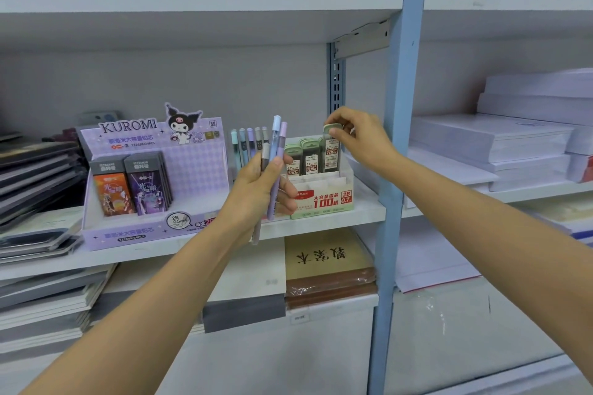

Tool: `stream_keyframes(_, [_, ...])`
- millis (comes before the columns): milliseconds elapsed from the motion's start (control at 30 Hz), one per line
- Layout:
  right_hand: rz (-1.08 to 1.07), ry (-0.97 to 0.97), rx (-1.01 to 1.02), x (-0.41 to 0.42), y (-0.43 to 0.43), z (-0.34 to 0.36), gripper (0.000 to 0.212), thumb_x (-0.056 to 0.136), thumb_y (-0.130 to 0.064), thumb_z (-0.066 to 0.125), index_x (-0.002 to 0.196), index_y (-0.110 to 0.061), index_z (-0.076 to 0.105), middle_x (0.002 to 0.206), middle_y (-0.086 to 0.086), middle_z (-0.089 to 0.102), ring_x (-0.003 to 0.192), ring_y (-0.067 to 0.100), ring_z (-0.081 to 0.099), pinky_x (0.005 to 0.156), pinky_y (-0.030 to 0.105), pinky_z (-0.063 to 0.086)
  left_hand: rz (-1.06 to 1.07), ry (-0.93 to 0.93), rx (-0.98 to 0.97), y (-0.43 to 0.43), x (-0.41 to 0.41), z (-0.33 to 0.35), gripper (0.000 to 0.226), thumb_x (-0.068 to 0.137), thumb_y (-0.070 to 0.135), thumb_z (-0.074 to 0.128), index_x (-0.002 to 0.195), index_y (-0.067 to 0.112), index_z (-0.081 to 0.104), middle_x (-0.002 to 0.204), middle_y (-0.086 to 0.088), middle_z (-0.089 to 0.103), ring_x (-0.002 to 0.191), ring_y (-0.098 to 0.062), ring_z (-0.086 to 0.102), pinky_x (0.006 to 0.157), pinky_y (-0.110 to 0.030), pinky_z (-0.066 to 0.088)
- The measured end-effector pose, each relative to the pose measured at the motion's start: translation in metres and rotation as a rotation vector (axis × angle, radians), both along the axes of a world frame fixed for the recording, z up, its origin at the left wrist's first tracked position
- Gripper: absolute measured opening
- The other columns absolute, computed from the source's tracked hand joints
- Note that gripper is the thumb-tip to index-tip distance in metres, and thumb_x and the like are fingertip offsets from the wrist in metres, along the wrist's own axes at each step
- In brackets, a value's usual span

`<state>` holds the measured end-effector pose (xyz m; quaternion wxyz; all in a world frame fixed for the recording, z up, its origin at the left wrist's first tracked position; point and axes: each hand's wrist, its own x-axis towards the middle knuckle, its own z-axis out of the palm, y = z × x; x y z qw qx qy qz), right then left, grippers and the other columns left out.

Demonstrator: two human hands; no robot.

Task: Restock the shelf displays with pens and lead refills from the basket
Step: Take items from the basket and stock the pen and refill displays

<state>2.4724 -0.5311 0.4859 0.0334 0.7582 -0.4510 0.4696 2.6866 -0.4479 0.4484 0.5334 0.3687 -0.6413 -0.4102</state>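
— Forearms [481, 234] fill my foreground, reaching to the shelf [337, 224]. What's under the right hand [362, 138]?
— Green refill display [321, 199], just below it. I see it pinching a lead refill case [332, 138] by the cap, over the back row.
— And the left hand [256, 186]?
— Curled round a bunch of pens [275, 154], just left of that display. I'd lower the case straight into a free slot, label forward, and keep the pens clear

Left hand [256, 191] hides the pens [275, 138] (their middles).
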Motion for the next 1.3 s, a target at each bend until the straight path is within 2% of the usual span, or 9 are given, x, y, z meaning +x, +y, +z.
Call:
stream_keyframes(100, [-0.078,0.025,-0.003,0.002,-0.007,0.000,0.013,0.092,-0.019,0.063,0.103,-0.019,0.069,0.096,-0.005,0.057,0.079,0.006,0.049,0.073,0.018,0.039,0.007,-0.018,-0.013,-0.001,0.003,-0.002,0.027,0.101,0.038,0.040,0.112,0.021,0.058,0.062,-0.001,0.063,0.048,-0.014,0.055,0.047,-0.025,0.048])
stream_keyframes(267, [-0.210,0.084,0.128,0.005,-0.010,-0.004,0.026,0.092,-0.024,0.063,0.116,-0.016,0.068,0.107,-0.002,0.046,0.102,0.016,0.047,0.090,0.029,0.042,-0.026,-0.004,0.006,-0.002,0.008,-0.006,0.028,0.101,0.039,0.040,0.110,0.021,0.060,0.060,0.001,0.056,0.046,-0.012,0.045,0.044,-0.024,0.038])
stream_keyframes(333, [-0.203,0.060,0.094,0.009,-0.003,-0.004,0.031,0.095,-0.025,0.058,0.124,-0.017,0.063,0.108,-0.002,0.047,0.097,0.011,0.048,0.090,0.027,0.043,-0.028,-0.005,0.008,-0.002,0.010,-0.006,0.030,0.102,0.038,0.041,0.111,0.018,0.061,0.060,0.002,0.057,0.045,-0.012,0.045,0.042,-0.023,0.038])
stream_keyframes(433, [0.034,-0.107,0.091,0.025,0.018,0.005,0.032,0.098,-0.031,0.052,0.126,-0.018,0.061,0.106,-0.006,0.056,0.080,0.002,0.052,0.074,0.018,0.041,-0.030,-0.009,-0.004,-0.001,0.014,-0.007,0.031,0.102,0.037,0.041,0.108,0.017,0.063,0.061,0.002,0.059,0.045,-0.012,0.046,0.042,-0.023,0.037])
stream_keyframes(533, [0.438,-0.317,0.369,0.048,0.041,0.015,0.042,0.097,-0.037,0.053,0.133,-0.016,0.052,0.103,-0.004,0.066,0.073,0.007,0.060,0.064,0.021,0.050,-0.044,-0.001,-0.013,0.003,0.018,-0.009,0.030,0.102,0.035,0.043,0.106,0.014,0.065,0.064,0.003,0.060,0.044,-0.011,0.048,0.041,-0.022,0.036])
stream_keyframes(600, [0.556,-0.281,0.472,0.066,0.051,0.016,0.038,0.095,-0.031,0.058,0.129,-0.012,0.056,0.093,-0.003,0.067,0.066,0.004,0.059,0.061,0.019,0.050,-0.052,-0.002,-0.011,0.006,0.023,-0.009,0.030,0.101,0.035,0.044,0.104,0.014,0.066,0.067,0.002,0.062,0.047,-0.012,0.051,0.043,-0.022,0.039])
stream_keyframes(800, [0.635,-0.375,0.449,0.104,0.057,0.016,0.026,0.091,-0.012,0.064,0.111,0.004,0.066,0.078,0.010,0.062,0.055,0.004,0.054,0.052,0.015,0.047,-0.085,0.042,0.035,0.022,0.052,-0.006,0.027,0.103,0.026,0.042,0.109,0.008,0.061,0.078,-0.007,0.074,0.066,-0.018,0.070,0.058,-0.026,0.057])
stream_keyframes(1000, [0.675,-0.557,0.461,0.120,0.060,0.019,0.029,0.085,-0.005,0.070,0.111,-0.001,0.058,0.080,0.013,0.070,0.060,0.013,0.063,0.058,0.019,0.054,0.018,0.097,0.016,0.033,0.080,-0.008,0.020,0.103,0.026,0.042,0.106,0.012,0.056,0.072,-0.005,0.071,0.044,-0.015,0.058,0.036,-0.020,0.036])
stream_keyframes(1300, [0.773,-0.617,0.503,0.118,0.060,0.019,0.023,0.091,-0.006,0.061,0.113,-0.002,0.064,0.097,0.015,0.071,0.085,0.021,0.066,0.080,0.025,0.057,0.068,0.138,0.064,0.034,0.095,-0.009,0.029,0.097,0.030,0.054,0.110,0.005,0.059,0.069,0.001,0.062,0.042,-0.009,0.040,0.036,-0.015,0.030])
